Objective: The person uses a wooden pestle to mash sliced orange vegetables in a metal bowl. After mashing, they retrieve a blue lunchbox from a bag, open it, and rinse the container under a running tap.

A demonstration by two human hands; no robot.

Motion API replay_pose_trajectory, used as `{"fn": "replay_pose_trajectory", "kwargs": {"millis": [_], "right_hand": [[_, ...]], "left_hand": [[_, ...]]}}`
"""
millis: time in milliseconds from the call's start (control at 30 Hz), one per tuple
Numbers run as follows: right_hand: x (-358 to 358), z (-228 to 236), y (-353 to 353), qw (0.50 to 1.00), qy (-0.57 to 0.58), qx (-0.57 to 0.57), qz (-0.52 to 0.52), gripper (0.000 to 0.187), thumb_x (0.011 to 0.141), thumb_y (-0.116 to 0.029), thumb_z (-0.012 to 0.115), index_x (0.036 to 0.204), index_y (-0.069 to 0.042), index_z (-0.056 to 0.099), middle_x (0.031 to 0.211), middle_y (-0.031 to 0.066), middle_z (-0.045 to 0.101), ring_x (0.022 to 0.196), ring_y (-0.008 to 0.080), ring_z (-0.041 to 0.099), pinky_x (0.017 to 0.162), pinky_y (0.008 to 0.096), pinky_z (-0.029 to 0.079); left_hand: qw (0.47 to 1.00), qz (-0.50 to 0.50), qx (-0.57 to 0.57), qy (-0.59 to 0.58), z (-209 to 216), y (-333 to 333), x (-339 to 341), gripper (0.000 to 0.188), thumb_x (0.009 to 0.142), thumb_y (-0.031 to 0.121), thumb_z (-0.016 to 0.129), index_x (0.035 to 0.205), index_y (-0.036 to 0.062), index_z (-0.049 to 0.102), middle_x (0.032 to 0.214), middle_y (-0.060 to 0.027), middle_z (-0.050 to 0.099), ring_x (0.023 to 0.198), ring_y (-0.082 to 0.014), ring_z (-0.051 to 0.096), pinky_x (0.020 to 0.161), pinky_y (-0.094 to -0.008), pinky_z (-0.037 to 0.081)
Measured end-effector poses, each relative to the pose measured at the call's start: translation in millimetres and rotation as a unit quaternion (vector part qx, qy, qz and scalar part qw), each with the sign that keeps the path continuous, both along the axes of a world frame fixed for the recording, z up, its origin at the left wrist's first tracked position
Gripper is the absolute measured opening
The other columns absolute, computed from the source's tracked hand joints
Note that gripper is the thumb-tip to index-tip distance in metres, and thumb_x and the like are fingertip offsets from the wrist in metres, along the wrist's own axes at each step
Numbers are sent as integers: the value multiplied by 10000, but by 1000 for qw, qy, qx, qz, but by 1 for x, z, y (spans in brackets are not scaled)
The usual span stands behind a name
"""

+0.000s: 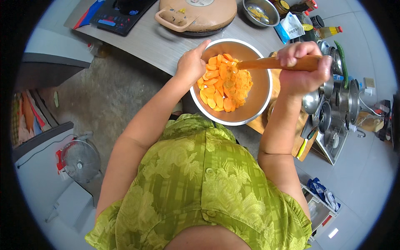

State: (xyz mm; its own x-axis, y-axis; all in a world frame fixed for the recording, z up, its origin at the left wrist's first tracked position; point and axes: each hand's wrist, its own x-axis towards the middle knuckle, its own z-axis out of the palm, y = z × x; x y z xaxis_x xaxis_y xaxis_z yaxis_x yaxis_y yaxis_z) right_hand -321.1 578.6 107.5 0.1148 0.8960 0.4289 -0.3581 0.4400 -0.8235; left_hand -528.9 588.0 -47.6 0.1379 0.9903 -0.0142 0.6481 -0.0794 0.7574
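A large metal bowl [263, 85] holds cooked-looking orange vegetable slices [216, 83] on its left side and a smooth orange mash [241, 87] on its right. My left hand [192, 62] grips the bowl's upper left rim, fingers on the outside. Wrapped in a fist, my right hand [302, 66] holds a wooden rolling pin [262, 63] slanting over the right rim. Its far end is down in the mash, so the tip is hidden.
Beyond the bowl stand a round beige electric pan [198, 16], a small steel bowl [260, 12] and a black induction cooker [121, 16]. Bottles [327, 32], pots [348, 100] and a green-handled knife [302, 148] crowd the right. A fan [80, 162] stands lower left.
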Motion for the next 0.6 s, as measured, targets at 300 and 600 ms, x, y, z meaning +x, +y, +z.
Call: {"fn": "replay_pose_trajectory", "kwargs": {"millis": [300,600], "right_hand": [[-5,-62,1,995,-90,-50,-15,461,894,-430,420,714,-11,486,538,80,481,485,148,476,475,271,410],[-4,-58,-13,994,-45,-94,-23,469,895,-454,406,700,-33,476,534,69,462,473,155,465,465,297,412]], "left_hand": [[1000,-2,-5,-7,2,-1,0,617,734,-15,561,1324,145,478,914,-193,638,857,-359,616,779,-446,489],[1000,-5,0,-21,-1,-2,1,620,742,-6,558,1332,165,472,921,-193,635,881,-356,611,791,-445,485]]}}
